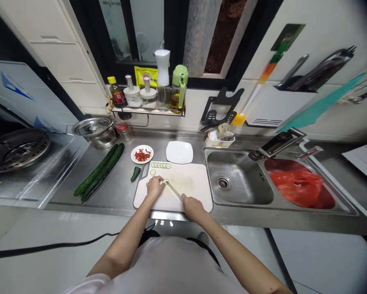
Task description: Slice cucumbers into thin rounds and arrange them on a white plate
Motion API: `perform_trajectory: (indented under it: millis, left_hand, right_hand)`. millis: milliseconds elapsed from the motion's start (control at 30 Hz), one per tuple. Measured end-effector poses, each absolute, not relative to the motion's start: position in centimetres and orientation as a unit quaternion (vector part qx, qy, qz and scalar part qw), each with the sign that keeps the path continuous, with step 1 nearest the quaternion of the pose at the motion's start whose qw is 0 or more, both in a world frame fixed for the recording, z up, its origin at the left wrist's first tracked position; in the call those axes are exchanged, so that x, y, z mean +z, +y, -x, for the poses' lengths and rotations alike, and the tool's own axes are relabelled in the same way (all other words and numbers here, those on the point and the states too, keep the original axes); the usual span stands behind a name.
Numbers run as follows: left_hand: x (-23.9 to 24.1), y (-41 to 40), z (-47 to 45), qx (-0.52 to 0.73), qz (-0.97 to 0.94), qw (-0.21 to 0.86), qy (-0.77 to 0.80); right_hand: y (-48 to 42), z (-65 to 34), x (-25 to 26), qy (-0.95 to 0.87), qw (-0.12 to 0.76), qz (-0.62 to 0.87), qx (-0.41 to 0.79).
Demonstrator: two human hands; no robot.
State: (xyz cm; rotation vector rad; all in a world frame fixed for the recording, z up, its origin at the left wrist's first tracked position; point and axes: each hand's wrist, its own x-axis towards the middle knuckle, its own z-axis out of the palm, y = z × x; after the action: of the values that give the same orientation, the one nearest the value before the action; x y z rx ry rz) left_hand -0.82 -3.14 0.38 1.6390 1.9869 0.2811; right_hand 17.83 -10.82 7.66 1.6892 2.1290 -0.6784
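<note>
My right hand (194, 207) is wrapped round the handle of a knife (175, 192), whose blade points up and to the left over the white cutting board (198, 179). At the blade's tip lies a pale green cucumber slice (166, 181). My left hand (154, 187) pinches this slice at its edge, fingers drawn together. Along the board's upper left edge runs a row of overlapping cucumber slices (160, 165), with a single slice (153, 172) just below. A short cucumber end piece (135, 174) rests on the counter left of the board.
Two whole cucumbers (100, 173) lie at left. Behind the board are a plate of chopped red pieces (142, 154) and a white square plate (179, 152). A sink (241, 175) adjoins on the right, with a red plastic bag (296, 188) in its second basin. Bottles stand on a rack (149, 110).
</note>
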Motion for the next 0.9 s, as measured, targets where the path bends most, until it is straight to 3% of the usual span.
perform_trajectory:
  millis: [900]
  left_hand:
    - [0.43, -2.33, 0.15, 0.125, -0.569, 0.315, 0.75]
  right_hand:
    - [-10.6, -17.58, 7.19, 0.753, 0.16, -0.593, -0.235]
